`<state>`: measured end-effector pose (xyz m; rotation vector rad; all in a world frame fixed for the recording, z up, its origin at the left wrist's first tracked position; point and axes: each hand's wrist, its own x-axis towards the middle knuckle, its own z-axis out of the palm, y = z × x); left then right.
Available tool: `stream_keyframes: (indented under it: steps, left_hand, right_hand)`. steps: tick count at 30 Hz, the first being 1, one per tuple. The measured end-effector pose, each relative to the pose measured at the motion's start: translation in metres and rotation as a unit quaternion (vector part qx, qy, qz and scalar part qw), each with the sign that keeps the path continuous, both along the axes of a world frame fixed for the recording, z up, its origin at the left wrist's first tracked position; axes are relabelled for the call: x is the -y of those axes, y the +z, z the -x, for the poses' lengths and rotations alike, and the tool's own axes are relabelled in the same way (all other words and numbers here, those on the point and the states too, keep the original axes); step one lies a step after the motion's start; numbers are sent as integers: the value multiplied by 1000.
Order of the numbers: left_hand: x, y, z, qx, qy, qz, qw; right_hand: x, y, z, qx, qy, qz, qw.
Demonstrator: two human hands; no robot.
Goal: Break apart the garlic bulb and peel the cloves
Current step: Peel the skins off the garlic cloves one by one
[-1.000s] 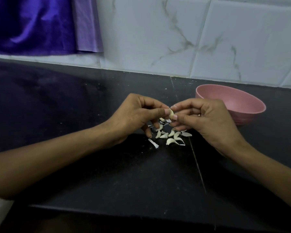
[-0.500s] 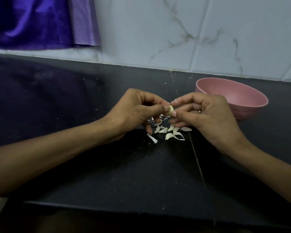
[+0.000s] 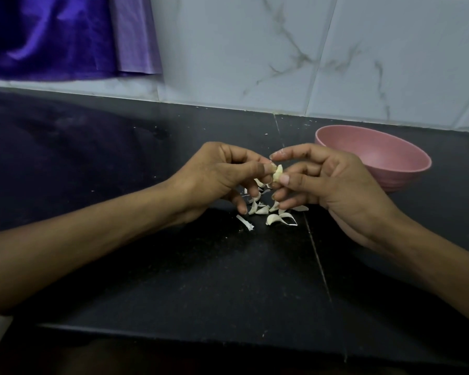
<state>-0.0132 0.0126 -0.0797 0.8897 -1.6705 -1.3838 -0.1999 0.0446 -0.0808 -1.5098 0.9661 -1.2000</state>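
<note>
A small pale garlic clove [image 3: 277, 173] is held above the dark counter between both hands. My left hand [image 3: 217, 174] pinches it from the left with thumb and fingertips. From the right, my right hand [image 3: 328, 182] pinches it with the thumb, its index finger lifted straight above the clove. Below the hands lies a small heap of several cloves and white skin pieces [image 3: 271, 212], partly hidden by my fingers. A loose strip of skin [image 3: 244, 222] lies left of the heap.
A pink bowl [image 3: 406, 161] stands on the black counter [image 3: 173, 266] just right of my right hand; nothing shows inside it. A marbled tile wall runs behind, with purple cloth [image 3: 52, 36] hanging at the upper left. The counter's front edge is close below.
Both hands stay together on the clove. My right index finger has lifted off it and now points left above it. The view has tilted slightly.
</note>
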Motion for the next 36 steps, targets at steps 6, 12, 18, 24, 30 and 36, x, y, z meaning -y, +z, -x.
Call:
stream_keyframes:
  steps: [6, 12, 18, 24, 30, 36]
  left_hand:
    - [0, 2, -1, -9, -3, -34, 999]
    - [2, -1, -3, -5, 14, -1, 1000]
    - [1, -3, -3, 28, 14, 79, 996]
    - [2, -4, -4, 51, 14, 124, 991]
    - [4, -7, -6, 93, 19, 205, 974]
    - [6, -10, -7, 151, 38, 344, 926]
  right_hand:
    - [2, -1, 0, -2, -22, 9, 1000]
    - [2, 0, 3, 10, -36, 13, 999]
    - [4, -1, 4, 17, -55, 17, 998]
    - [5, -3, 5, 7, -54, 15, 998]
    - [5, -3, 5, 0, -54, 18, 998]
    - [3, -3, 5, -5, -48, 19, 999]
